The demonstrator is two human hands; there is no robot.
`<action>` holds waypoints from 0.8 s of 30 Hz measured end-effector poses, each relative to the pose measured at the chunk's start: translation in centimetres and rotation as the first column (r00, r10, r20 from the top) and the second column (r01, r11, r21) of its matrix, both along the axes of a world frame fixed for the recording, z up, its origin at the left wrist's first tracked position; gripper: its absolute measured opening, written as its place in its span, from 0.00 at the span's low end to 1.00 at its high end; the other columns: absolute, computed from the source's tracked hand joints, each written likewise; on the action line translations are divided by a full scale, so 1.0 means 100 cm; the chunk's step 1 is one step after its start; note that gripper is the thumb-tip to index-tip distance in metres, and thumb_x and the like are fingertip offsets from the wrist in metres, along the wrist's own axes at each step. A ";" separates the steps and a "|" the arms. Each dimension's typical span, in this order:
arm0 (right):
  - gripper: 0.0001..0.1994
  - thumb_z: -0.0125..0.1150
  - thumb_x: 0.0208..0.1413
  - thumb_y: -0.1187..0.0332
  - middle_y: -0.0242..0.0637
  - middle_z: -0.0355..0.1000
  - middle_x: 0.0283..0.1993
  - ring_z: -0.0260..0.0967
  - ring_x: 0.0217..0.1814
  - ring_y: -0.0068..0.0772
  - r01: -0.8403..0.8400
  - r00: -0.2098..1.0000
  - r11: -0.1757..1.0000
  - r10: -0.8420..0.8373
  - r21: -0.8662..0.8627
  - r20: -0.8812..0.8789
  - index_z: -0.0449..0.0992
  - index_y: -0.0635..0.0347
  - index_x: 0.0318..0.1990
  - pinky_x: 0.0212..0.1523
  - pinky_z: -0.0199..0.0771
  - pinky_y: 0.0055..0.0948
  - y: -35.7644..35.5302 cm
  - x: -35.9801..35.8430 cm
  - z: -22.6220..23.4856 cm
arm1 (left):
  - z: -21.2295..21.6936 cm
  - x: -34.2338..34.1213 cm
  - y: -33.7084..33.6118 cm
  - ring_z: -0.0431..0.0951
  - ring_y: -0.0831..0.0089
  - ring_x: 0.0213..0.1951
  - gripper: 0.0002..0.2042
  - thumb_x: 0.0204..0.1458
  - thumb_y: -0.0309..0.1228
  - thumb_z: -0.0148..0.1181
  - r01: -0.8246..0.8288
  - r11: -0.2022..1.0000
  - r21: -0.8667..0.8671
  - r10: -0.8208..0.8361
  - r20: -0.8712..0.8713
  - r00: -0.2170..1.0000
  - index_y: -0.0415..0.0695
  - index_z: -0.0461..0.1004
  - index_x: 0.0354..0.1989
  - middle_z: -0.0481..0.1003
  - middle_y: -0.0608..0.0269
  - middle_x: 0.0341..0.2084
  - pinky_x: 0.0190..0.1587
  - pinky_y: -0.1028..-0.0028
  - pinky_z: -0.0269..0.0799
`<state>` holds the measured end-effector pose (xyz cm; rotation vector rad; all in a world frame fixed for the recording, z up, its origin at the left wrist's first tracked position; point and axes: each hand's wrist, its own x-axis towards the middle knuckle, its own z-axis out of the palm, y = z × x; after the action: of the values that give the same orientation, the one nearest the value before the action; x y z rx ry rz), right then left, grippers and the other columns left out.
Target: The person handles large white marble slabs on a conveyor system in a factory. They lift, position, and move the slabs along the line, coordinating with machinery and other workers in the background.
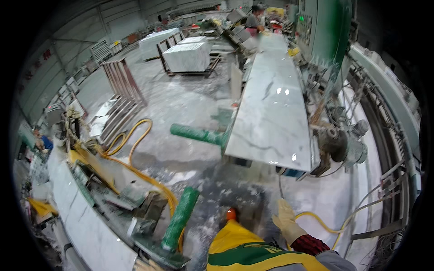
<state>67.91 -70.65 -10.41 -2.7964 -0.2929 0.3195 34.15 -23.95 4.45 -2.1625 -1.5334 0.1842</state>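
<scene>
Two gloved hands are shown: the right hand (pixel 289 224), fingers extended and unclenched, is held beside a yellow hose (pixel 311 213), near the close end of the right slab (pixel 269 104); the left hand (pixel 147 265) is cropped beside the left slab (pixel 86 217), its grip impossible to tell.

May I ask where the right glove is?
In the head view, the right glove is lower right, beside a yellow hose, short of the central slab.

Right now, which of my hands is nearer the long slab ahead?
Right. Your right hand is apart from the long slab, just short of its near end; your left hand, partly cut off, is farther back at the picture's lower edge.
</scene>
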 end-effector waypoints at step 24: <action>0.26 0.61 0.64 0.47 0.48 0.82 0.66 0.78 0.70 0.56 -0.299 0.772 0.954 0.227 -0.024 -0.594 0.87 0.47 0.63 0.69 0.77 0.51 0.004 -0.111 -0.198 | -0.055 -0.084 0.052 0.56 0.22 0.77 0.38 0.70 0.55 0.60 0.430 0.787 -0.443 -0.175 0.508 0.843 0.45 0.61 0.80 0.53 0.23 0.79 0.79 0.40 0.54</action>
<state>56.84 -70.23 -30.26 -2.5877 -0.5260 1.2756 25.76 -18.79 -1.10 -3.0625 -1.4270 0.0046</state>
